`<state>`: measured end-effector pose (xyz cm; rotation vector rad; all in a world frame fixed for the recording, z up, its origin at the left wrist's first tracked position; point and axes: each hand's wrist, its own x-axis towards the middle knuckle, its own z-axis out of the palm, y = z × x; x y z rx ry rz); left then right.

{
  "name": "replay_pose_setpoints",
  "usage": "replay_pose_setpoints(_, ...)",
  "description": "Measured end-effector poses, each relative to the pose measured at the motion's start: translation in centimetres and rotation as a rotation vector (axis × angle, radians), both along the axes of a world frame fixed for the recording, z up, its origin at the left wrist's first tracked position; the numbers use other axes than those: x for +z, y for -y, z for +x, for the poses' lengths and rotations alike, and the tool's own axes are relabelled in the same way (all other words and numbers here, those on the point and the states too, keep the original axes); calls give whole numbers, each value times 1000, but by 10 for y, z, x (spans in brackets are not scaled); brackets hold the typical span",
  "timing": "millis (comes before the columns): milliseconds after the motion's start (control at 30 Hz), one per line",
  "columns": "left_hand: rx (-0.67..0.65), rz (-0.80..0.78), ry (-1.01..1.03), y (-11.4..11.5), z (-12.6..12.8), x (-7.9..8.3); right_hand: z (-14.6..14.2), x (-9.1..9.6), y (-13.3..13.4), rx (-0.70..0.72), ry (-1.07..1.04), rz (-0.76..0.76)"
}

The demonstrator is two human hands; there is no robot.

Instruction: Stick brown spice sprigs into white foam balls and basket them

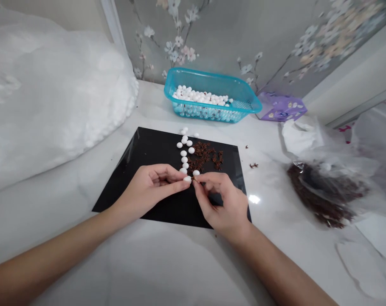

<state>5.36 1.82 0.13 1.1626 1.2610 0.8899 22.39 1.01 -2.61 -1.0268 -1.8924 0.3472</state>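
Between thumb and forefinger, my left hand [157,182] pinches a small white ball [187,179] over the black mat [167,216]. My right hand [223,195] is closed in a pinch on a small brown star-shaped piece [193,179], held right against that ball; whether it goes into the ball cannot be made out. Another white ball [196,173] lies by the right fingertips. Several loose white balls [184,160] form a rough line on the mat beyond my hands. To their right is a scattered heap of brown star-shaped pieces [201,155].
At the back stands a blue plastic basket [212,76] holding many white balls, some with brown bits. A purple box [283,107] sits beside it. A large bag of white balls [59,89] fills the left. Clear bags of brown pieces [323,195] lie at right.
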Motion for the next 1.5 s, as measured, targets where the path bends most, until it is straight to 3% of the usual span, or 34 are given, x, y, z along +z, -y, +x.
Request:
replay_pose_setpoints(167, 24, -12, 69, 0, 0, -1, -2, 1, 1, 102, -121, -120)
replay_pose_setpoints(567, -37, -38, 157, 0, 0, 2, -3, 0, 0, 133, -173, -31)
replay_pose_setpoints(1067, -42, -34, 134, 0, -2, 0, -2, -1, 1, 147, -42, 102)
replay_pose_setpoints(1300, -12, -5, 122, -1, -3, 1, -3, 4, 2, 138, -194, 41)
replay_pose_setpoints(1400, -23, 25, 73, -2, -4, 0, -1, 8, 1, 131, -220, -64)
replay_pose_setpoints(1500, -50, 51, 60, -1, -5, -1, -1, 11, -2, 133, -202, -60)
